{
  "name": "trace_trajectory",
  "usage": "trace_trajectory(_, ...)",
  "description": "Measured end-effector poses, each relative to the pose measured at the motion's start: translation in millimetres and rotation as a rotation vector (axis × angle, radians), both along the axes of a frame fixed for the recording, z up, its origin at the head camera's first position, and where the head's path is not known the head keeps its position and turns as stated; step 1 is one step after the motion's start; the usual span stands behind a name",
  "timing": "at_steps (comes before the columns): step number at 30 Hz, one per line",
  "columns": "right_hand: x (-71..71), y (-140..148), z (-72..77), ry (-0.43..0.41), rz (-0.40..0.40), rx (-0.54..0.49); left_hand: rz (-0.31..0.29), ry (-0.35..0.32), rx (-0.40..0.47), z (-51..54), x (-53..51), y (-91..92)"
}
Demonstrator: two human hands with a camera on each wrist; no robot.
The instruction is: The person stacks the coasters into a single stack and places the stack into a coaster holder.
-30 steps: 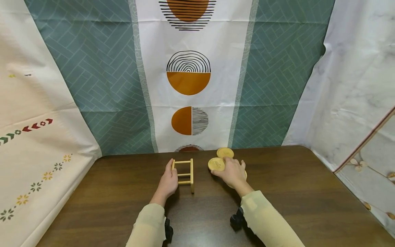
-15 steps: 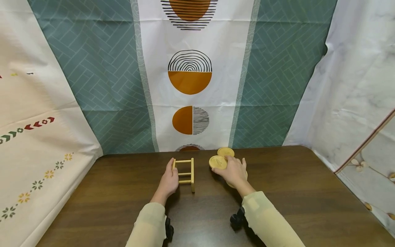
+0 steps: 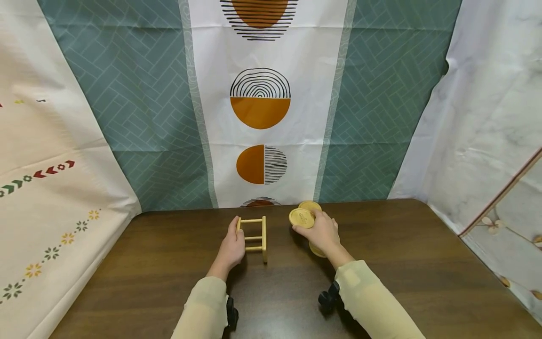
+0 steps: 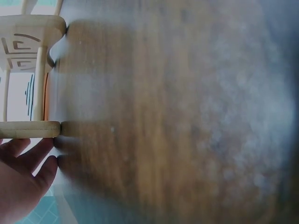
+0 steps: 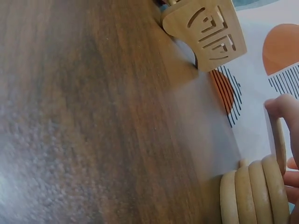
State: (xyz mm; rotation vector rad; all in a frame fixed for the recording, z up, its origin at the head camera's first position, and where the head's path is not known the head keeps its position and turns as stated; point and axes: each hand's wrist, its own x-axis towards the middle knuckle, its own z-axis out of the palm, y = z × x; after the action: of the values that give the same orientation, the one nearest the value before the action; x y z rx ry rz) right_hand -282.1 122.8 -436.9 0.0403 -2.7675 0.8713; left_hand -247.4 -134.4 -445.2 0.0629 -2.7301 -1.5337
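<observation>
A pale wooden coaster rack (image 3: pixel 253 238) stands left of the table's middle, with thin rods between two end panels. My left hand (image 3: pixel 231 246) holds its left panel; in the left wrist view my fingers (image 4: pixel 38 156) lie against that panel's outer face. My right hand (image 3: pixel 322 231) pinches a round wooden coaster (image 3: pixel 301 218), raised and slightly tilted. Below that hand is a stack of several coasters (image 3: pixel 316 250), partly hidden in the head view. The right wrist view shows the stack (image 5: pixel 252 193) from the side. Another coaster (image 3: pixel 310 205) lies behind, partly covered.
The dark brown wooden table (image 3: pixel 139 278) ends at a patterned cloth (image 3: pixel 260 113) hanging along its back edge. A cream cloth (image 3: pixel 63 207) borders the left side and a pale marbled cloth (image 3: pixel 487 117) the right.
My right hand has raised the coaster slightly, moving it a little back and to the right, and more of the stack shows below. My left hand and the rack stay in place.
</observation>
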Motion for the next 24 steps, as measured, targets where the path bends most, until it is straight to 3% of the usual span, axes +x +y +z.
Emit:
trace_trajectory(10, 3.1, -3.3, 9.2, 0.033, 0.032, -0.041, 0.013, 0.010, 0.002, -0.7, 0.6, -2.1)
trace_trajectory(24, 11.9, 19.4, 11.5, 0.041, 0.084, 0.039, 0.018, 0.030, -0.042, -0.4, 0.8, 1.3)
